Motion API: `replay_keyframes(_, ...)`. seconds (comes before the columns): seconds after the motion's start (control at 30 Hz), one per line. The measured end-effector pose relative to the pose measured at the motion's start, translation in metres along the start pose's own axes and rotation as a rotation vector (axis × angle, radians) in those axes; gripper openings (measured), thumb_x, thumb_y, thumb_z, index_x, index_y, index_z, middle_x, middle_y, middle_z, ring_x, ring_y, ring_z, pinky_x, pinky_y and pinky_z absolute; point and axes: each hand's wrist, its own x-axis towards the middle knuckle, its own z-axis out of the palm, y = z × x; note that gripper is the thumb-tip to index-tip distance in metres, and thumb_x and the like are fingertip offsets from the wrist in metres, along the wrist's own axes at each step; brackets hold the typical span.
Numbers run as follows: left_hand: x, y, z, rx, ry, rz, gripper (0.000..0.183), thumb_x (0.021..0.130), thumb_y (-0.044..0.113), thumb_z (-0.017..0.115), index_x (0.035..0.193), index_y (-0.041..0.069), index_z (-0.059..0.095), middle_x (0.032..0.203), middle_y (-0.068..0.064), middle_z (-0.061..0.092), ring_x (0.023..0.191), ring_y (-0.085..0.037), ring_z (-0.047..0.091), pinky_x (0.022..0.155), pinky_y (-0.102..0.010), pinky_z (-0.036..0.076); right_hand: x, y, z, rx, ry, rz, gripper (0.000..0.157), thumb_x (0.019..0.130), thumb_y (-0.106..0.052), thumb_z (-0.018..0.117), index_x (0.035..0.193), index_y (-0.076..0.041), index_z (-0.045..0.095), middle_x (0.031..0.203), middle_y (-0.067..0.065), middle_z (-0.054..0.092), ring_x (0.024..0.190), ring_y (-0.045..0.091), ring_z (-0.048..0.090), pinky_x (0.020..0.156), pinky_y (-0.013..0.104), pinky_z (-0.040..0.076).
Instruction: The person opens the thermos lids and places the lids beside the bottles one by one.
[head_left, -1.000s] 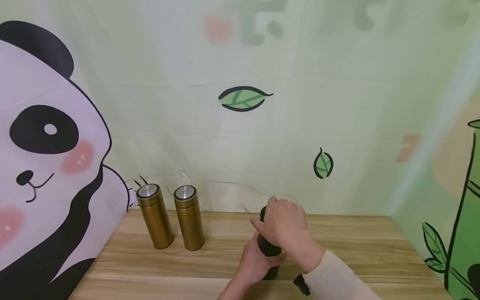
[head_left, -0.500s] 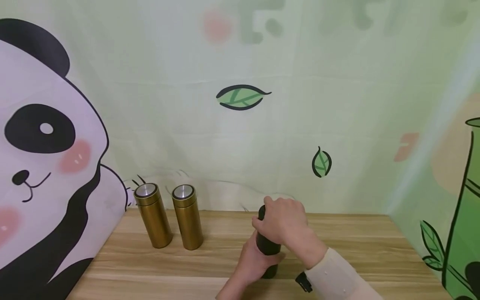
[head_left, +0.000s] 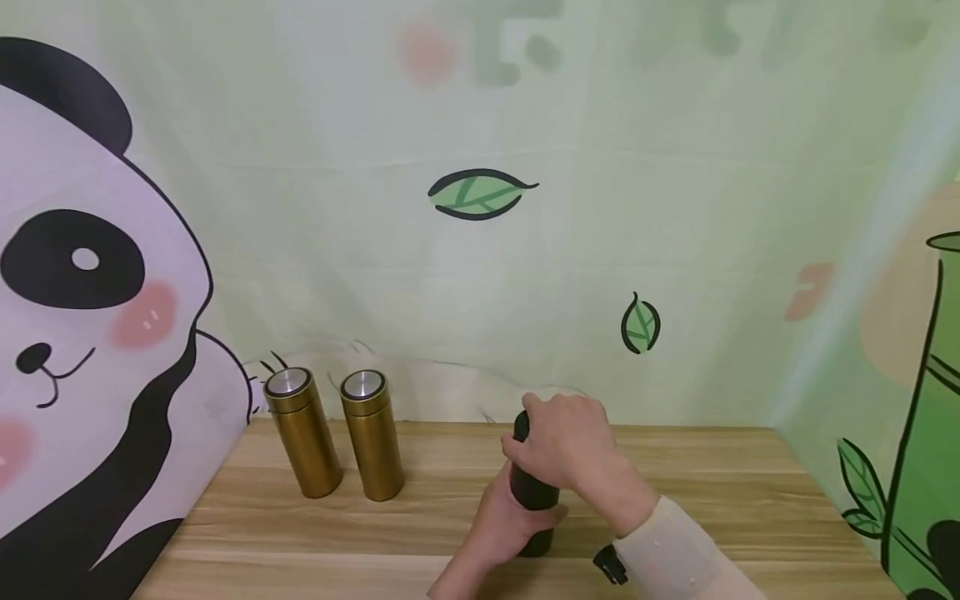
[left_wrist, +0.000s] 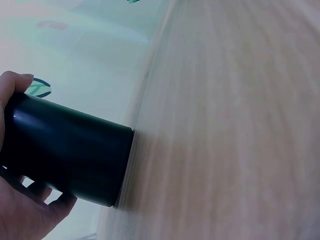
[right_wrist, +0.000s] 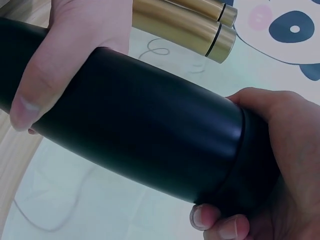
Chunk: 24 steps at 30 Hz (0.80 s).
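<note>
A matte black thermos bottle stands upright on the wooden table. My left hand wraps round its body below the middle, thumb across the near side. The flat base meets the table surface in the left wrist view. Over the top, my right hand grips the black lid, fingers curled round its edge. A thin seam between lid and body shows in the right wrist view. Most of the lid is hidden under the right palm.
Two gold thermos bottles with silver-topped lids, a left one and a right one, stand at the table's left. A small black clip-like piece is by the right sleeve. Behind the wooden table hangs a panda-print cloth.
The right wrist and sleeve have swung slightly to the right while the fingers stay on the lid. The left hand keeps its hold. The head view has drifted slightly.
</note>
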Motion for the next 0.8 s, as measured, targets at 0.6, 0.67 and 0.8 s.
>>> replay_keyframes(0.6,-0.0004,0.0041,-0.0037,-0.026,-0.04,-0.005,0.079,0.083,0.026,0.085,0.15,0.029,0.043,0.131,0.004,0.065,0.112,-0.015,0.065,0.092,-0.032,0.052,0.0021,0.0058,-0.0005,0.014,-0.017,-0.068,0.055,0.092,-0.06,0.063,0.127,-0.018,0.068,0.07,0.001,0.066,0.065,0.02,0.06,0.054,0.036,0.046)
replay_keyframes(0.67,-0.0004,0.0042,-0.0037,-0.027,-0.041,-0.003,0.078,0.083,0.026,0.085,0.149,0.029,0.043,0.131,0.005,0.065,0.112,-0.014,0.065,0.092,-0.032,0.052,0.0025,0.0068,-0.0005,0.016,-0.021,-0.078,0.058,0.092,-0.06,0.063,0.131,-0.018,0.067,0.073,0.002,0.068,0.066,0.021,0.062,0.055,0.036,0.047)
replay_keyframes(0.8,-0.0003,0.0038,-0.0039,-0.031,-0.048,-0.003,0.076,0.084,0.026,0.084,0.148,0.029,0.045,0.131,0.005,0.065,0.113,-0.014,0.065,0.093,-0.031,0.052,0.0024,0.0087,-0.0005,0.03,-0.03,-0.1,0.06,0.091,-0.059,0.065,0.133,-0.017,0.066,0.077,0.003,0.07,0.068,0.021,0.063,0.059,0.037,0.049)
